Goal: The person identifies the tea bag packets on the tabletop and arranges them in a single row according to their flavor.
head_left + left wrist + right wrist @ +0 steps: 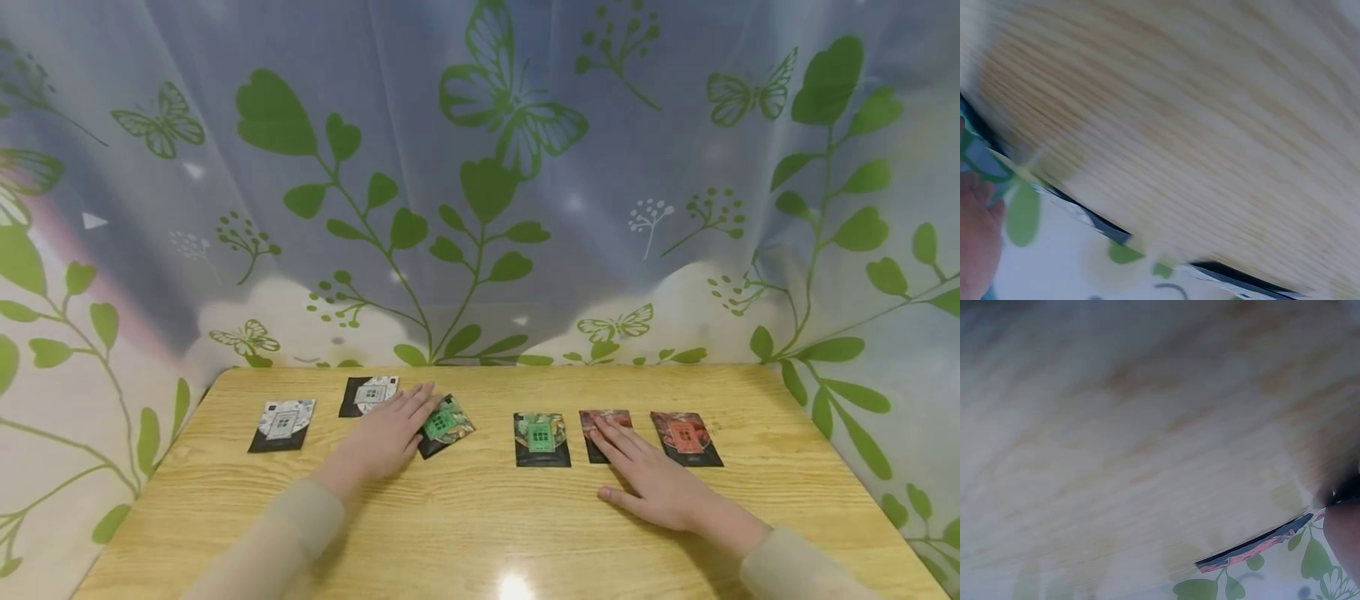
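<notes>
Six small flat packets lie in a loose row on the wooden table. My left hand (382, 433) has its fingers extended across the gap between a white-and-black packet (358, 398) and a tilted green-and-black packet (447, 423), overlapping the edges of both in the head view. Another white-and-black packet (282, 425) lies farther left. With fingers straight and thumb spread, my right hand (652, 479) rests over a red-and-black packet (596, 454), covering part of it. A second red-and-black packet (686, 437) is just right of those fingers, and an upright green-and-black packet (542, 439) stands to their left.
The light wooden table (480, 517) ends at the back against a curtain (420, 167) printed with green leaves and butterflies. Both wrist views show mostly blurred wood grain, with packet edges (1088, 215) seen at a low angle.
</notes>
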`<state>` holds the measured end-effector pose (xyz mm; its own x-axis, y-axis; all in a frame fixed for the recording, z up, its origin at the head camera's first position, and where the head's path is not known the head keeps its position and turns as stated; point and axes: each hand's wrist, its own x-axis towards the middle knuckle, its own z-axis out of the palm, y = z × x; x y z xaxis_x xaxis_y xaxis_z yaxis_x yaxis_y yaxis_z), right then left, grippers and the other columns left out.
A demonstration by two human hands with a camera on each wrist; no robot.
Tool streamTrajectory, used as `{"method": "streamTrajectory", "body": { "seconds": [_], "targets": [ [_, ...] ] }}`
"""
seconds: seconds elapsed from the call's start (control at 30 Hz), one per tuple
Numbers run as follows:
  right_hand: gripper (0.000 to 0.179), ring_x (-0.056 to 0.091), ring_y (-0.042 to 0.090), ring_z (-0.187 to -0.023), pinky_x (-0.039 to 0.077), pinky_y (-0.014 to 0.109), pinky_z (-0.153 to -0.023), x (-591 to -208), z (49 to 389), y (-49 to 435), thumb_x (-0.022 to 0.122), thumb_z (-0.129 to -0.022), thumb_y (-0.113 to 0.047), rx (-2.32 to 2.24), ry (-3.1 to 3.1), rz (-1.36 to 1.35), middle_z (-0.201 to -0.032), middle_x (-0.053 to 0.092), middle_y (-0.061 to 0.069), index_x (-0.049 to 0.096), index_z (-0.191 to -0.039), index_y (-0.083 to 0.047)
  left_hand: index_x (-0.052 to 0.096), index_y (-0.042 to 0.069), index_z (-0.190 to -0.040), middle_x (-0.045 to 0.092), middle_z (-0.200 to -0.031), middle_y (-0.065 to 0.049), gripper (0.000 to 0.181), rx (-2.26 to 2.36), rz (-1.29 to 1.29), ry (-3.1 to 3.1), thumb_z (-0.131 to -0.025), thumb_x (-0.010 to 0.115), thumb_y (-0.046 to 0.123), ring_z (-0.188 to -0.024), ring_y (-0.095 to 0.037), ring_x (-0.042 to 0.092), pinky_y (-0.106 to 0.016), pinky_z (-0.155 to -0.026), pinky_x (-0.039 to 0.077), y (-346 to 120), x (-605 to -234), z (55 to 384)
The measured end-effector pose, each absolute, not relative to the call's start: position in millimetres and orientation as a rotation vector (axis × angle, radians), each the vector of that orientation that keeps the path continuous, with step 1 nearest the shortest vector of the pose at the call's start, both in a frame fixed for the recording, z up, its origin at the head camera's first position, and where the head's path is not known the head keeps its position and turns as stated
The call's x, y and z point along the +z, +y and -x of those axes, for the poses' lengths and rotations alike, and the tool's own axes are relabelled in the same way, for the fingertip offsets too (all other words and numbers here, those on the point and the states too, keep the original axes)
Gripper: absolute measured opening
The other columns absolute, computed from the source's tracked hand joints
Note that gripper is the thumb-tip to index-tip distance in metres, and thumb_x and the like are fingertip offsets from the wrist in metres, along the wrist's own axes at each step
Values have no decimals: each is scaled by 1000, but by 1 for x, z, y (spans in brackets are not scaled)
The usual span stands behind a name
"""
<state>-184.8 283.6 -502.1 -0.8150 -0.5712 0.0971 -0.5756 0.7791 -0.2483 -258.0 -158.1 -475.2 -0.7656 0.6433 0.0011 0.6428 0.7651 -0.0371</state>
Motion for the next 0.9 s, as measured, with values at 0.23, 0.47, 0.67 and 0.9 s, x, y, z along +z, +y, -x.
{"method": "streamTrajectory", "body": {
  "seconds": [0.23, 0.47, 0.67, 0.9],
  "targets": [
    [78, 27, 47, -160, 36, 66, -123, -501, 186, 283, 55, -109, -50, 422, -2994, -942, -176, 24, 20, 30, -168, -5, 27, 7, -169, 24, -177, -17, 66, 189, 1184, -2879, -111, 51, 29, -163, -35, 28, -50, -133, 31, -164, -482, 265],
    [78, 27, 46, -161, 36, 65, -124, -500, 185, 282, 55, -109, -51, 394, -3012, -929, -176, 23, 20, 30, -168, -5, 31, 9, -168, 26, -176, -15, 60, 205, 1281, -2909, -114, 44, 32, -163, -35, 28, -48, -134, 30, -155, -483, 261],
    [78, 26, 46, -161, 35, 65, -125, -498, 185, 280, 55, -109, -50, 409, -3016, -935, -176, 24, 20, 30, -168, -4, 35, 8, -166, 29, -176, -14, 57, 82, 1255, -2964, -114, 45, 28, -162, -34, 32, -48, -132, 32, -149, -490, 254],
    [78, 26, 46, -161, 36, 65, -124, -497, 184, 281, 55, -109, -50, 394, -3010, -930, -176, 24, 20, 30, -168, -5, 36, 7, -166, 30, -175, -13, 58, 53, 1278, -2972, -114, 45, 31, -162, -31, 33, -45, -132, 33, -131, -485, 242]
  ]
}}
